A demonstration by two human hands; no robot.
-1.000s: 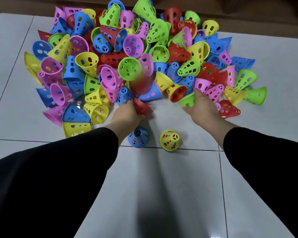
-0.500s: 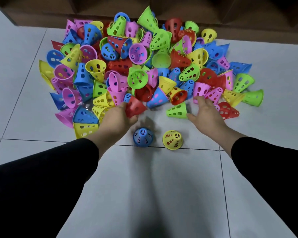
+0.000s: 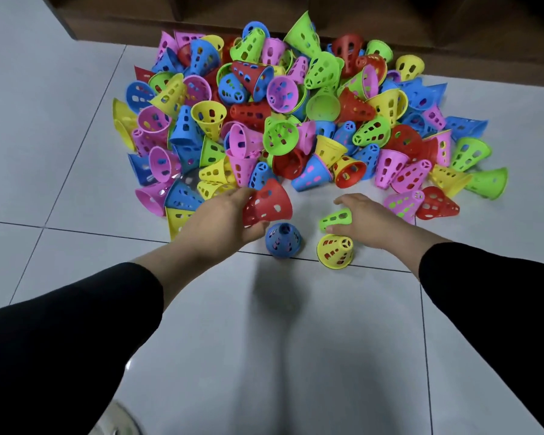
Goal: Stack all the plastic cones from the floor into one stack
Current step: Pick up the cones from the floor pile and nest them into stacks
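A big heap of perforated plastic cones (image 3: 296,120) in red, blue, green, yellow and pink lies on the white tiled floor. Two cones stand upright and apart in front of it: a blue cone (image 3: 283,240) and a yellow cone (image 3: 335,251). My left hand (image 3: 223,221) holds a red cone (image 3: 266,204) just above and left of the blue one. My right hand (image 3: 368,222) grips a green cone (image 3: 335,218) lying sideways, directly above the yellow cone.
A dark wooden cabinet base (image 3: 296,14) runs along the far edge behind the heap. Bare floor tiles (image 3: 264,340) stretch toward me between my black sleeves. A shoe tip (image 3: 117,419) shows at the bottom left.
My left hand has drawn the red cone out of the heap toward the blue cone. My right hand has taken hold of the green cone and pulled it back over the yellow cone.
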